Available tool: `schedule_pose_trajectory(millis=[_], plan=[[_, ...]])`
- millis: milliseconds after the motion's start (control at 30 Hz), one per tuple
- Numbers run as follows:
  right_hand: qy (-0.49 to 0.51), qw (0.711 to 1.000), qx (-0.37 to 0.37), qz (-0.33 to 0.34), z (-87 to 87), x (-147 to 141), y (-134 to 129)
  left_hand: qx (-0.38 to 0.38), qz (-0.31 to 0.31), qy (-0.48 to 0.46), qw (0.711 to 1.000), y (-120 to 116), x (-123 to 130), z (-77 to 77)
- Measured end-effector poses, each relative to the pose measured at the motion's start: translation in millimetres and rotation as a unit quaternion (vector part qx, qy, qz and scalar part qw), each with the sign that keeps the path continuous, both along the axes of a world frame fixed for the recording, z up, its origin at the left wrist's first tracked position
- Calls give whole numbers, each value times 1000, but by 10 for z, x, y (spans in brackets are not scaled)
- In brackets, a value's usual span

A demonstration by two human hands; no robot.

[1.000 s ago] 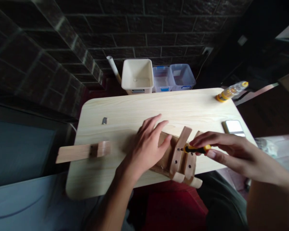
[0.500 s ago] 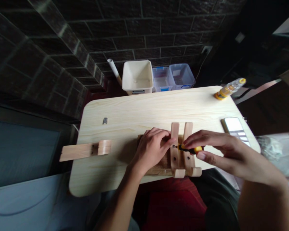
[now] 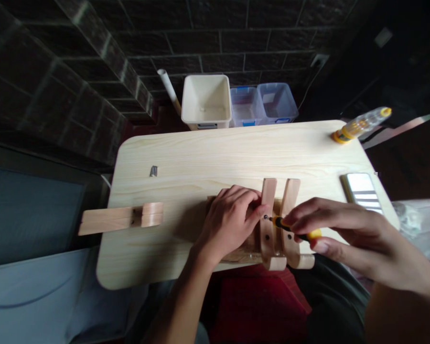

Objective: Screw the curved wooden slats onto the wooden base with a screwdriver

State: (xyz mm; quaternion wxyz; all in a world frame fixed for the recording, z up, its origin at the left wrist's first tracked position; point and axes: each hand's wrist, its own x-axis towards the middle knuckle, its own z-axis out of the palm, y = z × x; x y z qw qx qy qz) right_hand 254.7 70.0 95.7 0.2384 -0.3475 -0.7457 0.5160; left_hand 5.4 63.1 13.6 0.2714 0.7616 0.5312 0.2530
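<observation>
- Wooden slat assembly [image 3: 274,248]: two upright slats [image 3: 290,196] fixed across a block [image 3: 245,255], lying at the near edge of the desk [image 3: 200,157], right of centre.
- Left hand [image 3: 231,222]: grip closed over the block, thumb against the left slat [image 3: 268,193]. Bracing appears firm; this pressure is needed to prevent shifting under torque.
- Right hand [image 3: 344,229]: grip closed on a yellow-and-black screwdriver [image 3: 280,222], held in the fingers.
- Screwdriver tip: at or just beside the upper hole [image 3: 265,217] of the left slat; contact cannot be confirmed. Shaft should be checked for squareness to the slat face.
- Surroundings: on the desk, a loose wooden piece [image 3: 120,220] at the left edge, small screws [image 3: 153,171], a phone [image 3: 360,190], and a clear bottle [image 3: 361,125].
</observation>
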Motion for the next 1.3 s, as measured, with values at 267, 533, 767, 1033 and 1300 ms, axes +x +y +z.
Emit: schedule_pose_trajectory(millis=[267, 533, 767, 1033, 1300], plan=[[37, 999, 11, -38, -38, -101, -11, 2, -1, -15, 1000, 1, -5, -9], [43, 998, -27, -49, -71, -128, -52, -3, -8, -29, 1000, 6, -9, -4], [66, 995, -17, -71, -137, -140, -91, 2, -4, -34, 999, 3, -9, -12], [10, 999, 8, -36, -65, -47, -86, 4, -5, -34, 999, -3, -8, 1], [4, 1000, -1, -28, -68, 6, -94, 8, -9, -31, 999, -10, -6, -5]])
